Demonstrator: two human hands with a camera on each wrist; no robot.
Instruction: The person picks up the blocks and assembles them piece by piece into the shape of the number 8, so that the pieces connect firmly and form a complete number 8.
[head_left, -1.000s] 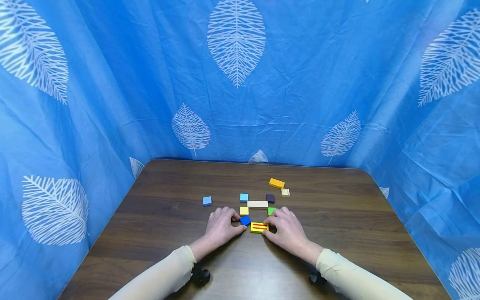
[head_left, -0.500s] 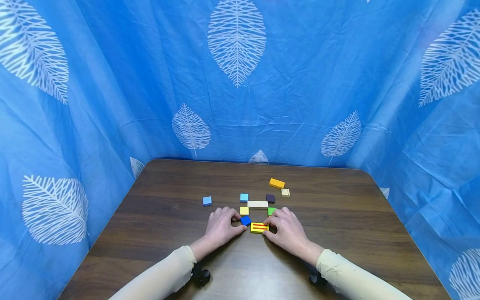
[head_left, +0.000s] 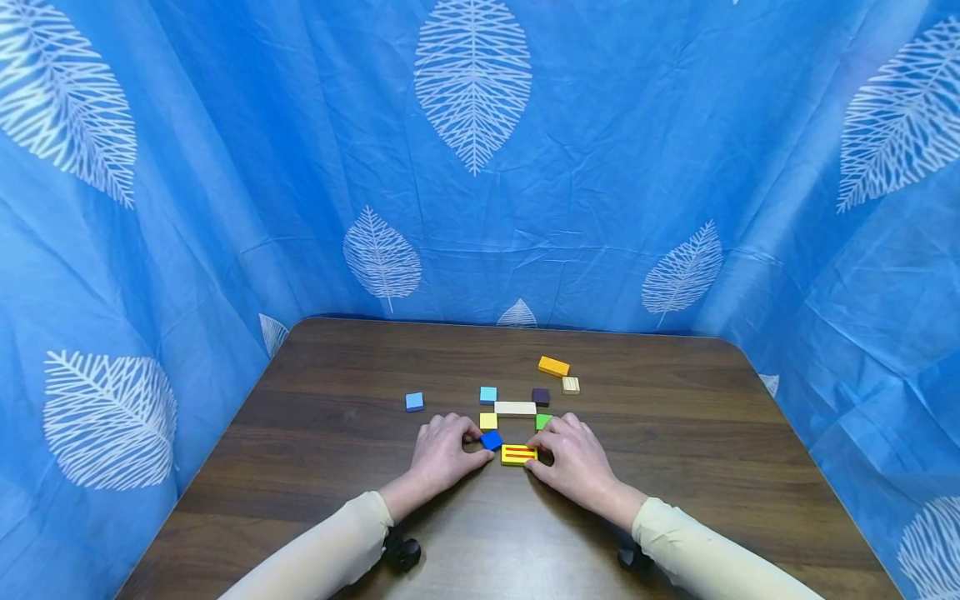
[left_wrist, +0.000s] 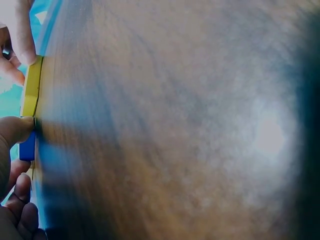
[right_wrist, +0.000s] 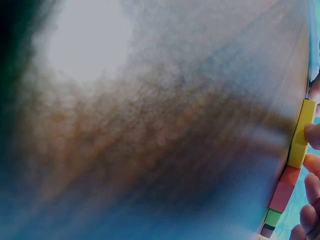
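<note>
Yellow, red-striped block (head_left: 514, 455) lies crosswise on the desk (head_left: 487, 533), right end pinched by the right hand (head_left: 574, 455); beside its left end, the left hand (head_left: 446, 450) pinches a skewed blue block (head_left: 491, 440).

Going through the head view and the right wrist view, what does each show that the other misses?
Only the head view shows the cream block, the small yellow block and the red stripes on top of the larger yellow block.

Only the right wrist view shows the red block.

Both show the larger yellow block held by the right grip, the green block and the brown table.
</note>
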